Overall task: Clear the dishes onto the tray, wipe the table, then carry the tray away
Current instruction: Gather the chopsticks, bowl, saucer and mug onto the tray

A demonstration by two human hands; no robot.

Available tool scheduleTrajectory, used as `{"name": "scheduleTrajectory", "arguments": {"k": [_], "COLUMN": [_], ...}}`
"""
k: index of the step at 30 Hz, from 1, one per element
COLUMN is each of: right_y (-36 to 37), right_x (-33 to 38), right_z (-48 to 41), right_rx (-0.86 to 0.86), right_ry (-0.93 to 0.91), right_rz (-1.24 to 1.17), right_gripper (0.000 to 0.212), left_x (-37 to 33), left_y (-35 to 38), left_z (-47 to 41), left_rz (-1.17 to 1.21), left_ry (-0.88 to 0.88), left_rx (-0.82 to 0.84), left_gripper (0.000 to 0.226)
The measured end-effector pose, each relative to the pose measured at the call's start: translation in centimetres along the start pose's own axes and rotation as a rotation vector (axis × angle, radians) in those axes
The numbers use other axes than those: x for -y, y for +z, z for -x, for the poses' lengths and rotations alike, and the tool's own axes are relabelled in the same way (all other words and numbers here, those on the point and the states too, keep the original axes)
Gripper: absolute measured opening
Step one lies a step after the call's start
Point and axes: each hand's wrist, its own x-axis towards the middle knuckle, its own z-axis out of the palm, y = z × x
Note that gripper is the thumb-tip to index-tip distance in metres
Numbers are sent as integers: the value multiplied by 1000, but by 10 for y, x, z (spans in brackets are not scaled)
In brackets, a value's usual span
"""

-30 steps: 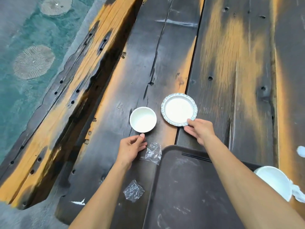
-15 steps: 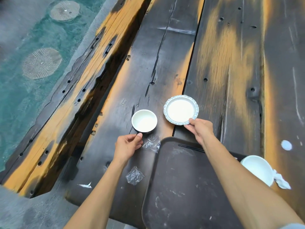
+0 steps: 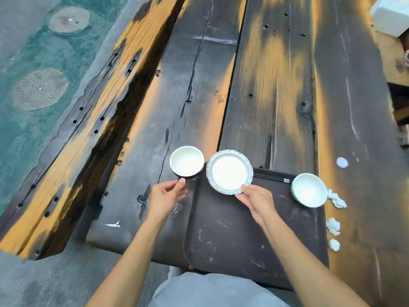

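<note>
Your left hand [image 3: 167, 197] has its fingers [image 3: 182, 181] clamped on the near rim of the small white cup [image 3: 187, 161], dark on the outside, and your right hand [image 3: 257, 199] pinches the near edge of the blue-rimmed plate [image 3: 229, 172] between thumb and fingers. Both dishes look lifted off the worktop [image 3: 276, 85] — the plate hangs over the far left corner of the dark tray [image 3: 243, 235], while the cup sits just left of the tray's edge, still over bare wood.

That is the relation that counts: the tray lies to the right of the cup and toward you, so your left hand needs to travel inward, whereas your right hand only needs to lower. The right hand is the nearer one to a set-down.

A white bowl [image 3: 308, 189] rests at the tray's far right corner, seemingly straddling its edge, with black chopsticks [image 3: 271, 178] lying across the tray's far end. Crumpled white tissue [image 3: 333, 226] lies on the worktop beside the tray — wiping comes later, I judge.
</note>
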Motion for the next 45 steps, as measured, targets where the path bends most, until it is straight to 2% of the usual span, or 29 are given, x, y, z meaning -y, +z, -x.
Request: {"name": "scheduleTrajectory", "arguments": {"k": [6, 18, 22, 26, 33, 35, 37, 38, 41, 45], "right_y": [-16, -3, 0, 6, 11, 10, 7, 5, 0, -1], "right_x": [-48, -66, -71, -73, -71, -69, -63, -59, -47, -37], "right_z": [16, 9, 3, -5, -10, -8, -5, -2, 3, 0], "right_rx": [25, -57, -98, -175, -209, -287, -399, -402, -238, -84], "right_ry": [41, 109, 113, 107, 124, 64, -125, -220, -350, -314], "right_rz": [-6, -4, -16, 10, 15, 143, 407, 464, 482, 453], "right_gripper": [13, 3, 17, 29, 25, 18, 17, 17, 13, 18], "left_x": [23, 51, 58, 64, 77, 80, 84, 86, 89, 91], "left_y": [3, 27, 34, 43, 62, 69, 76, 80, 88, 94], "left_z": [27, 47, 42, 37, 31, 31, 31, 30, 29, 27], "left_rz": [8, 18, 4, 1, -13, 1, 20, 27, 35, -14], "left_ry": [-25, -113, -115, -114, -138, -146, -158, -164, -161, -151], "left_rx": [37, 66, 88, 114, 123, 111, 101, 98, 88, 90], "left_gripper": [13, 17, 23, 18, 16, 14, 15, 17, 21, 18]}}
